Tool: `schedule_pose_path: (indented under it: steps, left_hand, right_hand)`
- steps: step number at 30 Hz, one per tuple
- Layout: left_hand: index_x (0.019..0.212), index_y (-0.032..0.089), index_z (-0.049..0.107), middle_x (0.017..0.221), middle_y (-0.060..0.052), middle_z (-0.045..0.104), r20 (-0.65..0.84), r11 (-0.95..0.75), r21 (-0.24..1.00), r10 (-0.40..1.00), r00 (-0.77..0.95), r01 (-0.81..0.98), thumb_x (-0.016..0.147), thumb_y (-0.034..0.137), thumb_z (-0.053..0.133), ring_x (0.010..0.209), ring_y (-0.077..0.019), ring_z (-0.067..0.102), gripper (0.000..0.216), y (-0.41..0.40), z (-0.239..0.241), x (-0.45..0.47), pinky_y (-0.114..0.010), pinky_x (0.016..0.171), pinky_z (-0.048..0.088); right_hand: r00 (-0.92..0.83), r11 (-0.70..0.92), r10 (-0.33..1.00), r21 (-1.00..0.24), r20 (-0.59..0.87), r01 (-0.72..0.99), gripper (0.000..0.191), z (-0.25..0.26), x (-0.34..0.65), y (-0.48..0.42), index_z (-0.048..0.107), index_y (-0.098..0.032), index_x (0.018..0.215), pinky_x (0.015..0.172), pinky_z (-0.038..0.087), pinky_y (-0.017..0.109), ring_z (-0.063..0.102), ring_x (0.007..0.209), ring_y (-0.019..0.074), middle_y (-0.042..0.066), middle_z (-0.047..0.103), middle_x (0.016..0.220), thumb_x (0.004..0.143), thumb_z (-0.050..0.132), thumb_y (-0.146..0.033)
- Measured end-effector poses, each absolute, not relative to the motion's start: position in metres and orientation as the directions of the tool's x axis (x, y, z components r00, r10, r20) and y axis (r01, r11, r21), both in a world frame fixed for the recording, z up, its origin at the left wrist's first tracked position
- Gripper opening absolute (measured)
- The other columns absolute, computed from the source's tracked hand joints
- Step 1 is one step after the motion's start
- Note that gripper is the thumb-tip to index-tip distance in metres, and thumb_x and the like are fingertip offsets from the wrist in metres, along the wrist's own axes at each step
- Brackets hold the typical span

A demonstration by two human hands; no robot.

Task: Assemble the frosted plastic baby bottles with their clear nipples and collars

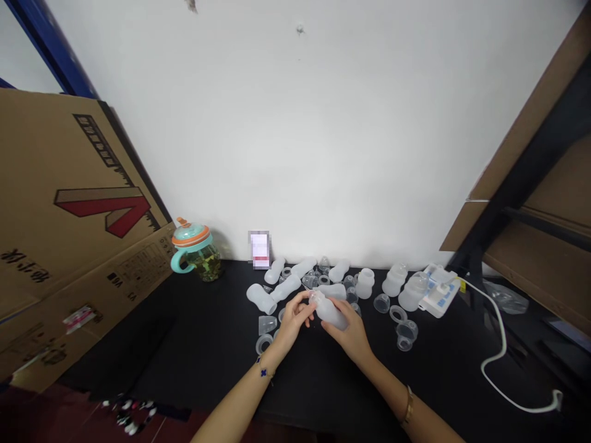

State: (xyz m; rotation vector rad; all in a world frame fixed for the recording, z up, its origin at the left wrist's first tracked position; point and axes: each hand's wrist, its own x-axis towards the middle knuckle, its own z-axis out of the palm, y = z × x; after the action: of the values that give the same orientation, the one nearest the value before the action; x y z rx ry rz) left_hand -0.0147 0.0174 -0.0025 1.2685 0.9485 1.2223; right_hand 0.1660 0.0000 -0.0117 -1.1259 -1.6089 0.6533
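A frosted white baby bottle (333, 315) lies tilted between my two hands, its top end pointing up and left. My right hand (349, 329) is wrapped around the bottle's body. My left hand (298, 314) pinches at the top end, where a small clear nipple (315, 297) shows, partly covered by the fingers. Just behind my hands lie several more frosted bottles, among them a bottle on its side (261, 298). Near my left wrist are a clear cap (267, 324) and a clear ring (264, 344).
At the right stand a frosted bottle (365, 283) and two bottles with clear tops, beside a white power strip (438, 292) with a white cable (501, 344). A glass teapot (205, 261) stands at the left by a cardboard box (69, 246). A white wall (323, 135) backs the black table (194, 344).
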Motion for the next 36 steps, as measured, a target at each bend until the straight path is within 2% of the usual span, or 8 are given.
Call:
schedule_pose_path:
  steps: [12,21,36]
  left_hand:
    - [0.109,0.016,0.065,0.058,0.004,0.056,0.129,-0.116,0.988,0.982,0.135,-0.098,0.081,0.049,0.071,0.048,-0.0091,0.047,0.044,0.0176,-0.0007,-0.0142,-0.021,0.049,0.037]
    - [0.124,0.015,0.062,0.063,0.002,0.057,0.153,-0.129,0.983,0.969,0.192,-0.131,0.084,0.049,0.067,0.055,-0.0119,0.050,0.053,0.0153,0.0032,-0.0142,-0.022,0.052,0.041]
    - [0.131,0.015,0.058,0.067,0.001,0.058,0.184,-0.147,0.974,0.957,0.223,-0.174,0.089,0.041,0.064,0.060,-0.0122,0.052,0.050,0.0168,-0.0033,-0.0164,-0.022,0.053,0.043]
  right_hand:
    - [-0.050,0.408,0.907,-0.844,0.418,0.348,0.045,-0.0129,0.1667,0.0006,0.068,-0.026,0.118,0.098,0.051,0.044,0.064,0.110,0.0292,0.007,0.069,0.119,0.074,0.075,-0.028]
    - [-0.054,0.392,0.915,-0.852,0.399,0.346,0.045,-0.0123,0.1661,0.0003,0.068,-0.023,0.118,0.097,0.051,0.044,0.065,0.109,0.0295,0.008,0.068,0.119,0.073,0.074,-0.028]
    - [-0.077,0.405,0.911,-0.841,0.406,0.359,0.045,-0.0160,0.1667,0.0015,0.065,-0.024,0.120,0.098,0.050,0.044,0.064,0.110,0.0283,0.008,0.067,0.120,0.076,0.072,-0.027]
